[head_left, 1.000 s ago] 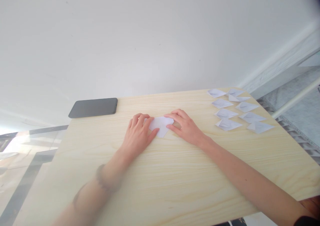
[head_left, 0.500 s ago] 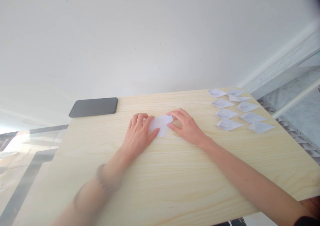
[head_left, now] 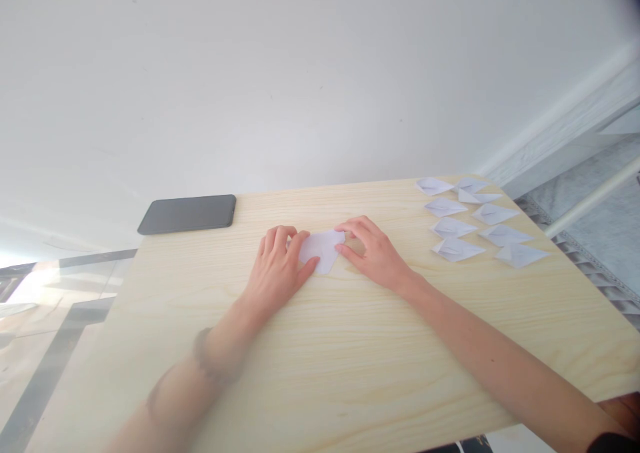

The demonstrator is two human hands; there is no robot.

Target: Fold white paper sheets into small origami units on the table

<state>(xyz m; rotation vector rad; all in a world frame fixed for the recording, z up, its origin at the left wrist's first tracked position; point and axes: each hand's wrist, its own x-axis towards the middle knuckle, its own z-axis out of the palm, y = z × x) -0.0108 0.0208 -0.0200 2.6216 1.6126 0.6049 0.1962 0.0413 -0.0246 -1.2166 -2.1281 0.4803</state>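
A small folded sheet of white paper (head_left: 323,248) lies near the middle of the wooden table, between both hands. My left hand (head_left: 281,256) grips its left side, thumb along the lower edge and fingers curled at the upper edge; the palm hides the paper's left end. With its index finger at the upper right corner and the thumb a little lower on the right edge, my right hand (head_left: 373,249) pinches the other side. A dark bracelet (head_left: 213,354) circles the left wrist.
Several folded white paper pieces (head_left: 457,249) with pointed ends lie in two columns at the table's (head_left: 310,386) right. A dark phone (head_left: 189,214) rests at the back left. Behind the table rises a white wall (head_left: 300,93).
Almost nothing differs. The fingers of my right hand have shifted very slightly at the paper's right edge; my left hand keeps its place.
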